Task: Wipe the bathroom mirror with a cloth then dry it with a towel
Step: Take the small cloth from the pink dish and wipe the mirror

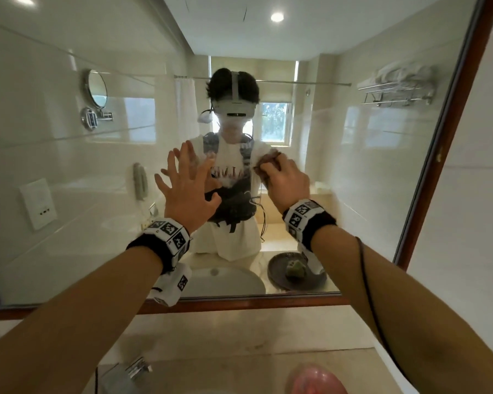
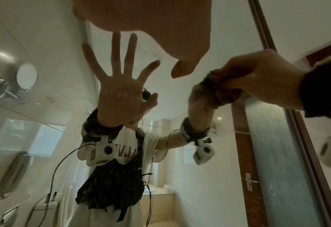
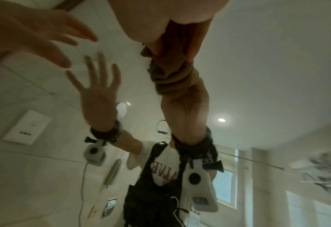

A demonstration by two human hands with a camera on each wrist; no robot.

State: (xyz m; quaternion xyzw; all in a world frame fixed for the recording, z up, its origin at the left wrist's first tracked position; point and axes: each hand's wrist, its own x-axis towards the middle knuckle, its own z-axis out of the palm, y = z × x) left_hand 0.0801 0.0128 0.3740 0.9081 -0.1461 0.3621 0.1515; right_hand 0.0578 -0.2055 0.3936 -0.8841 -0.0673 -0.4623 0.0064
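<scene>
The head view takes in the whole mirror (image 1: 353,166) with its dark wooden frame (image 1: 450,132), and only here do the counter (image 1: 239,331) below it, the tap (image 1: 138,366) at 6 o'clock and a pink blurred object (image 1: 315,379) near the bottom edge show. The left wrist view alone shows, reflected, a door with a metal handle (image 2: 250,182) at 4 o'clock and a toilet roll (image 2: 329,151) at the right edge. The right wrist view is blurred, yet gives the closest look at the cloth (image 3: 170,73).

The left hand (image 1: 187,184) is raised before the glass just left of centre, fingers straight and spread apart; whether the palm touches the glass I cannot tell. The right hand (image 1: 288,179) sits just right of centre, its fingers curled and clamped on the cloth (image 1: 268,160), which is pushed against the mirror.

The room is pale, with glossy cream wall tiles. Reflected are a round shaving mirror (image 1: 96,88) at 10 o'clock, a wall phone (image 1: 140,180) at 9 o'clock, a towel rack (image 1: 396,86) with folded white towels at 2 o'clock, a window (image 1: 273,120) behind the person, a basin (image 1: 225,280) and a dark plate (image 1: 296,275) at 6 o'clock.

The cloth is brown, bunched into thick folds, with a frayed fuzzy edge showing below the fingers. Faint streaks mark the glass near it in the left wrist view (image 2: 147,50).
</scene>
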